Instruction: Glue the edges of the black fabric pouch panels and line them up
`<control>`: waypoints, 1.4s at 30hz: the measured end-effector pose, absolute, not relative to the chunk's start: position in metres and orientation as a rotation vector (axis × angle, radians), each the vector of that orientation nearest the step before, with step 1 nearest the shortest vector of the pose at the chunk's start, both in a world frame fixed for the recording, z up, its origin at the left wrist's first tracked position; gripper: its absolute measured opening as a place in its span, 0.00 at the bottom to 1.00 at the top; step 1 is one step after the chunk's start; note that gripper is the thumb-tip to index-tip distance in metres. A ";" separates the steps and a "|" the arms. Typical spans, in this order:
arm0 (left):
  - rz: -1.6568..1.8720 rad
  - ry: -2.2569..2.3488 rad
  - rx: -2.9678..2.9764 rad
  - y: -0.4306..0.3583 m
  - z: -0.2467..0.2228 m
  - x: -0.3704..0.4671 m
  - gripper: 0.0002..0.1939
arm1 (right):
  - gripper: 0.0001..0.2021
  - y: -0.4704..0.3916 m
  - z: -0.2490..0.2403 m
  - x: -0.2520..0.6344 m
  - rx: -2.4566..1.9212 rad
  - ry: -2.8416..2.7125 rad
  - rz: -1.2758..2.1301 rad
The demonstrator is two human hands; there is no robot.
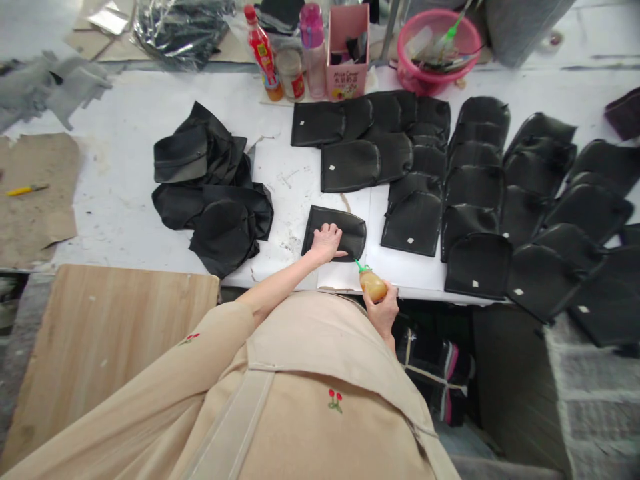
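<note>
A single black rounded piece [351,230] lies flat on the white table in front of me. My left hand [327,244] rests on it with the fingers somewhat bent and the thumb stretched to the right. Just right of it, my right hand [384,308] is wrapped round a squeeze bottle of yellowish-brown liquid [373,285]. The bottle's green nozzle [358,263] points up and left, at the piece's lower right edge. To the left lies a loose heap of black pieces [220,220]. Overlapping rows of similar black pieces [414,223] spread to the right, several with small white marks.
Along the back stand a red-capped bottle [261,50], a glass jar [291,72], a pink-topped bottle [313,53], a pink box [347,80] and a pink basin [420,79]. A yellow pen [26,191] lies on cardboard [45,220] at left. A wooden board [115,333] is at lower left.
</note>
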State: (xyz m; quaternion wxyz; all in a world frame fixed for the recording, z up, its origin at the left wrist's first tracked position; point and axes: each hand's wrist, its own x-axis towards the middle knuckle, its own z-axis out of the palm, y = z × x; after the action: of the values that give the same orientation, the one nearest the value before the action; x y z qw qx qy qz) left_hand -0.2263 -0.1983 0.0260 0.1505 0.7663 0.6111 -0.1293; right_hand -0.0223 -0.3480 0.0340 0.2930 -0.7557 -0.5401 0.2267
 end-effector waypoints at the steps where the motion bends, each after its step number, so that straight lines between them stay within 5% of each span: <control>1: -0.374 1.746 2.203 -0.198 0.026 -0.227 0.35 | 0.26 -0.349 0.034 -0.024 -2.015 -1.428 0.608; 42: -0.189 1.399 2.302 -0.178 0.016 -0.278 0.33 | 0.29 -0.355 0.016 -0.116 -1.965 -1.183 0.940</control>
State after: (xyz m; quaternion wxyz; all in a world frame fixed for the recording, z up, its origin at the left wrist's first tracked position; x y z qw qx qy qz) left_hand -0.2776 -0.1781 0.0157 0.2190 0.8317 0.5055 -0.0684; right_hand -0.1156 -0.3548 0.0157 0.3256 -0.7495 -0.4512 0.3586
